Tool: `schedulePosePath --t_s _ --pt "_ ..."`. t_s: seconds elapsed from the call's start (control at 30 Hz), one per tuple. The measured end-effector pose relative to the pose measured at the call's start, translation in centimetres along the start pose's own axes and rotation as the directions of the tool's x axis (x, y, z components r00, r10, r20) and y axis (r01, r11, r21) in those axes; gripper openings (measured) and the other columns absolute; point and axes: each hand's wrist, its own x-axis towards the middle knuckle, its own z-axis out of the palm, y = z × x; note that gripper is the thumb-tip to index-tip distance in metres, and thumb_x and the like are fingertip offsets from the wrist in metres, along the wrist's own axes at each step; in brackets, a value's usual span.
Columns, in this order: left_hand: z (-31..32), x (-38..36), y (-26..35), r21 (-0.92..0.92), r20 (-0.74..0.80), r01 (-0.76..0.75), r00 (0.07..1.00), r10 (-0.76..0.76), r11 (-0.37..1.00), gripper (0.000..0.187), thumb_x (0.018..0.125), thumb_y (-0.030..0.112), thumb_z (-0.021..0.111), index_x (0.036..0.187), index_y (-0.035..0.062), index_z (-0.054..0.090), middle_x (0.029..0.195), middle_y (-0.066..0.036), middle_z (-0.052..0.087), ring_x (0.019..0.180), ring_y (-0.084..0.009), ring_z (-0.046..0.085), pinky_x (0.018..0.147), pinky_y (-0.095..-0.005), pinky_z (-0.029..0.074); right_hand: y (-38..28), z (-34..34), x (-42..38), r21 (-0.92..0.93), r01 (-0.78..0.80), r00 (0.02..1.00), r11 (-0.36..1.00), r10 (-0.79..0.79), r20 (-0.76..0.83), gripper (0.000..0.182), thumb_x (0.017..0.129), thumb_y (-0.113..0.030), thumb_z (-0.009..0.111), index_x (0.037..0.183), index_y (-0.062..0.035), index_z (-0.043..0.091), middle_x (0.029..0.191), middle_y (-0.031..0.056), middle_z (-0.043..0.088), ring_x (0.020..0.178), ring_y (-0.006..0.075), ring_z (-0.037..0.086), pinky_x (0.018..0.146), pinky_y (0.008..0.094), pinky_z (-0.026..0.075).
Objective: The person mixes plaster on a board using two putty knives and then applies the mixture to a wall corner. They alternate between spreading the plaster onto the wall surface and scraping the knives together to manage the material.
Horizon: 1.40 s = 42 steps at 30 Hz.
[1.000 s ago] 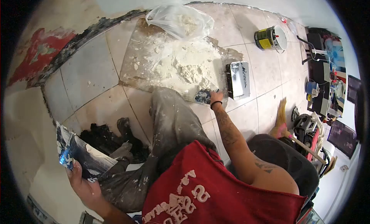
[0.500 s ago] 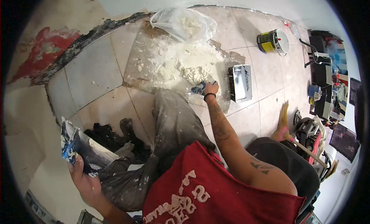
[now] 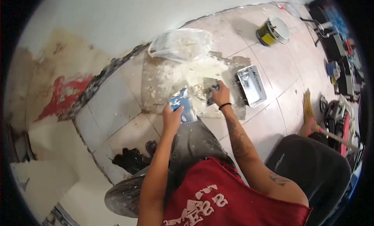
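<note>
My left hand [image 3: 172, 117] grips a wide blue-handled scraper [image 3: 184, 106], its broad blade smeared with white, above the near edge of a dusty board. To its right, my right hand [image 3: 221, 94] holds a smaller putty knife [image 3: 211, 87] with a dark, smeared handle. The two tools are apart, over the pile of cream-white powder and paste [image 3: 200, 73] on the board [image 3: 151, 99]. Behind the pile lies a clear plastic bag [image 3: 181, 45] with powder in it.
A white tray [image 3: 252, 86] stands right of the board, and a bucket [image 3: 272, 31] farther back. At right are a black chair [image 3: 309, 171], a broom [image 3: 308, 117] and clutter. Dark cloth [image 3: 130, 160] lies on the floor at left. A wall runs behind.
My left hand has swung from the lower left to the powder pile with its scraper. My right hand has lifted slightly, showing its knife's blade. The camera view has tilted and shifted.
</note>
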Motion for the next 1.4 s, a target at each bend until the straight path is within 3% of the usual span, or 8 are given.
schedulePosePath --t_s 0.13,0.3,0.53,0.73,0.87,1.03,1.13,1.4 --pt "6.8 3.3 -0.3 0.2 0.106 -0.284 0.958 0.267 0.938 0.015 0.075 0.007 0.063 0.086 -0.0035 0.058 0.071 -0.012 0.06 0.063 -0.0192 0.055 0.059 -0.0342 0.043 -2.9 -1.2 0.2 0.004 -0.063 0.993 0.998 0.062 0.096 0.02 0.066 -0.01 0.059 0.082 0.0002 0.052 0.073 0.0226 0.057 0.074 0.0406 0.056 0.064 0.0445 0.044" --pt "10.5 4.7 -0.2 0.322 0.117 -0.233 0.972 0.206 0.917 0.015 0.077 0.001 0.058 0.09 -0.0061 0.057 0.081 -0.021 0.062 0.072 -0.0358 0.061 0.065 -0.0424 0.045 -3.3 -1.0 0.1 0.056 -0.024 0.999 0.998 0.021 0.05 0.015 0.067 -0.008 0.055 0.078 0.0 0.049 0.074 0.0214 0.055 0.073 0.04 0.054 0.064 0.0448 0.043" --pt "13.4 5.6 -0.4 0.314 0.029 -0.149 0.989 0.148 0.938 0.018 0.073 -0.003 0.051 0.09 -0.0068 0.055 0.089 -0.026 0.059 0.089 -0.0438 0.055 0.077 -0.0467 0.043 -1.6 -0.1 0.6 0.028 0.029 0.996 0.999 -0.031 0.088 0.013 0.068 -0.007 0.055 0.079 -0.0005 0.049 0.073 0.0206 0.054 0.072 0.0394 0.053 0.065 0.0455 0.042" --pt "13.2 8.6 -2.3 0.301 0.081 -0.137 0.99 0.118 0.944 0.019 0.072 0.001 0.054 0.089 -0.0057 0.057 0.086 -0.027 0.06 0.088 -0.0427 0.057 0.076 -0.0452 0.044 -2.9 -2.0 -0.4 0.007 0.085 0.985 0.996 -0.085 0.153 0.018 0.067 -0.006 0.057 0.083 -0.0015 0.05 0.078 0.0197 0.054 0.076 0.0399 0.053 0.065 0.0458 0.042" --pt "12.1 10.1 -3.8 0.343 -0.069 -0.067 0.993 0.096 0.937 0.024 0.068 0.006 0.06 0.089 -0.0047 0.058 0.087 -0.025 0.062 0.086 -0.0406 0.059 0.076 -0.0424 0.046 -3.1 -5.1 -1.0 -0.046 0.074 0.993 0.996 -0.069 0.098 0.021 0.068 -0.001 0.055 0.087 -0.0026 0.045 0.08 0.0185 0.051 0.075 0.0401 0.052 0.063 0.046 0.042" --pt "10.4 10.6 -3.5 0.3 -0.038 -0.115 0.991 0.132 0.947 0.03 0.063 0.008 0.067 0.088 -0.003 0.055 0.084 -0.023 0.062 0.083 -0.0375 0.061 0.074 -0.04 0.047 -2.2 -5.4 -4.5 -0.09 0.245 0.876 0.965 -0.18 0.448 0.016 0.074 -0.001 0.047 0.089 -0.0034 0.043 0.085 0.0165 0.049 0.08 0.0364 0.052 0.066 0.0453 0.044" --pt "10.3 10.7 -4.0 0.266 -0.018 -0.108 0.993 0.117 0.958 0.031 0.062 0.008 0.068 0.088 -0.0029 0.055 0.085 -0.022 0.062 0.083 -0.0368 0.061 0.074 -0.0396 0.048 -1.7 -3.9 -4.5 -0.004 0.307 0.856 0.952 -0.274 0.437 0.017 0.075 0.001 0.045 0.091 -0.0028 0.044 0.086 0.0166 0.05 0.083 0.0358 0.052 0.068 0.0442 0.045" --pt "7.6 8.7 -2.1 0.287 -0.009 -0.056 0.998 0.061 0.956 0.037 0.066 0.007 0.069 0.1 -0.0011 0.057 0.089 -0.021 0.063 0.086 -0.0363 0.061 0.075 -0.0402 0.047 2.3 -1.1 1.5 -0.06 0.234 0.889 0.97 -0.189 0.417 0.013 0.072 0.002 0.045 0.083 -0.0043 0.049 0.084 0.0162 0.052 0.085 0.0358 0.052 0.073 0.0433 0.043"
